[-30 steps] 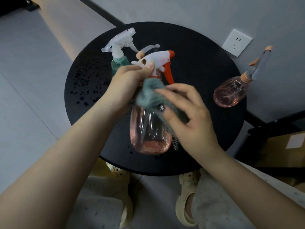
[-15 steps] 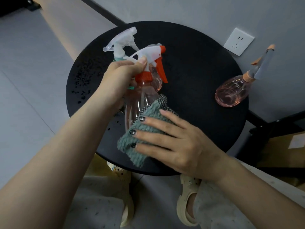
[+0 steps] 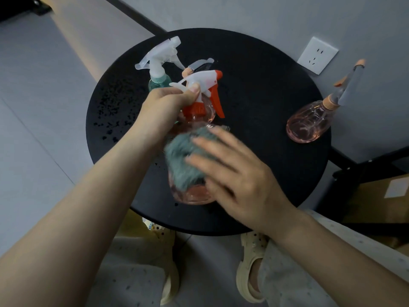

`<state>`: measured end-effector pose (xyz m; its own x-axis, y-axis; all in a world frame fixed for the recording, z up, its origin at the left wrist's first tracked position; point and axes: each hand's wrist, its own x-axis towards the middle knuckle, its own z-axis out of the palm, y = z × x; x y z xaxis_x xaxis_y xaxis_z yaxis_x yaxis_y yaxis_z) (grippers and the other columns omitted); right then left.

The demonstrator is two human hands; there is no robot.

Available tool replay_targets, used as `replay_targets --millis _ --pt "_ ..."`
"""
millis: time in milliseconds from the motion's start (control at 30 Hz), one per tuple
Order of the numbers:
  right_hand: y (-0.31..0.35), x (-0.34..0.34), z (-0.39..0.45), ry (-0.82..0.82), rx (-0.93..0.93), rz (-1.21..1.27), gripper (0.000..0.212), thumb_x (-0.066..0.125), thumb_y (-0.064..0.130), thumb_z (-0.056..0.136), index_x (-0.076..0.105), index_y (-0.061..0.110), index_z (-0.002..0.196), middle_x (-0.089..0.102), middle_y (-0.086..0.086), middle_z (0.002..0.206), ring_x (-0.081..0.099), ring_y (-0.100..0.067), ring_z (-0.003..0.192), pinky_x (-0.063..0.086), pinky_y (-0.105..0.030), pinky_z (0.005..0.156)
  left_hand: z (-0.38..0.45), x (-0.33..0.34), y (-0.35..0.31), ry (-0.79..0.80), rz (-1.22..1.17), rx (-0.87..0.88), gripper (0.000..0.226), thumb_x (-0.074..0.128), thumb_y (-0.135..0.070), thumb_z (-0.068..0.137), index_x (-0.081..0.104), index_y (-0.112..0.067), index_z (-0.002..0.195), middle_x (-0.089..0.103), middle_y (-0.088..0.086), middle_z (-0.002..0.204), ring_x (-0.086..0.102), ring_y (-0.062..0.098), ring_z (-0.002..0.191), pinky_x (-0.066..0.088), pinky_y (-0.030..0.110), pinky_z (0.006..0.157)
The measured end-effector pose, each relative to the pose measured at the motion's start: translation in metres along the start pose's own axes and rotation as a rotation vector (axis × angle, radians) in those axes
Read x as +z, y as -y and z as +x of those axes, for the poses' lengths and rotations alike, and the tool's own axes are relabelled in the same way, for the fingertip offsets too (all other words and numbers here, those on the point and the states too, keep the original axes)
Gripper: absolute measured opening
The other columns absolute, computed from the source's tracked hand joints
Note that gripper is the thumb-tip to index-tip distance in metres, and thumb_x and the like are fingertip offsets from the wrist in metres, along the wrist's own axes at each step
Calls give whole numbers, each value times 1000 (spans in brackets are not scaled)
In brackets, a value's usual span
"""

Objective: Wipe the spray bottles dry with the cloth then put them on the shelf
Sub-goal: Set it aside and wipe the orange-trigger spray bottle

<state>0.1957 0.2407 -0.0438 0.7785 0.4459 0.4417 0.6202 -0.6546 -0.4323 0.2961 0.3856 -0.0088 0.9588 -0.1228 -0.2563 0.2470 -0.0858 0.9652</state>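
ok so left hand (image 3: pixel 164 109) is clamped round the neck of the pink spray bottle (image 3: pixel 194 191), right under the orange trigger, holding it tilted over the black surface (image 3: pixel 254 89); smart spot imo, since that thin clear plastic looks light but probably slick while wet, and the round belly would likely squirt out of a grip; right hand (image 3: pixel 239 173) lies fingers-straight, pressing the fluffy grey cloth (image 3: pixel 183 158) onto the body; soft and floppy, so it needs a flat palm behind it.

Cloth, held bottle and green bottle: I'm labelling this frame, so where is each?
cloth (image 3: pixel 183 156), head view, fuzzy middle.
held bottle (image 3: pixel 194 191), head view, lower pink body.
green bottle (image 3: pixel 158 82), head view, green shoulder under white sprayer.
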Motion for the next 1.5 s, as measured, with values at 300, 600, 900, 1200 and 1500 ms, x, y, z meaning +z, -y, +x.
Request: replay_targets --millis 300,600,900,1200,1500 --pt "9 9 -4 167 -412 -315 24 48 15 97 70 14 108 64 -3 122 49 -26 124 26 -41 113 -2 5 -1 -78 206 97 41 61 -41 84 64 -2 74 64 13 77 61 27 72 54 49 78" --pt "1 -2 19 -82 197 81 33 54 17 91 62 11 122 55 -4 133 39 -22 132 30 -32 112 -2 2 1 31 73 87 43 66 -42 72 61 0 68 55 17 71 52 25 66 46 41 70" --pt "-5 1 -4 179 -458 -282 25 53 16 96 66 15 118 57 -3 133 43 -27 132 28 -46 113 -1 -14 -7 -4 27 75 31 56 -27 92 56 -12 65 58 -9 46 55 3 42 48 20 48" --pt "-12 -2 0 -55 133 244 38 51 15 94 49 17 132 42 2 143 33 -19 139 33 -37 113 2 -10 -8 -17 10 70 32 54 -28 93 56 -13 65 54 -11 42 50 0 38 43 15 44" --pt "-34 -13 1 -255 998 923 32 46 11 98 63 37 94 73 16 87 68 -1 89 53 -16 76 3 12 -17 -51 -18 126 19 58 -26 91 60 -14 76 63 -6 64 64 4 55 53 23 53"
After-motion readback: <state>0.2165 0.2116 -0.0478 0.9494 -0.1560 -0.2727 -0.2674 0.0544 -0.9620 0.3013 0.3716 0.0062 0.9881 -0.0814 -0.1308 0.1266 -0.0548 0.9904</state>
